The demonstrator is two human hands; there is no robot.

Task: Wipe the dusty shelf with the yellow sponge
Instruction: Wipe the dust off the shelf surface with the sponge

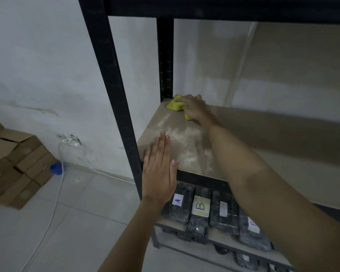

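Storeroom — metal rack, stacked cartons.

The sponge lies on the shelf under the right grip, at the back left corner. The left grip sits nearer, at the shelf's front left edge. Wrapped packages lie on the lower shelf beneath both grips.

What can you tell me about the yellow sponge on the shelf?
The sponge is bright yellow and soft-looking, squashed into a lumpy shape. It lies at the back left corner of the tan shelf board, beside the black rear post. The right hand presses on it, covering its right part. White dust lies nearer the front.
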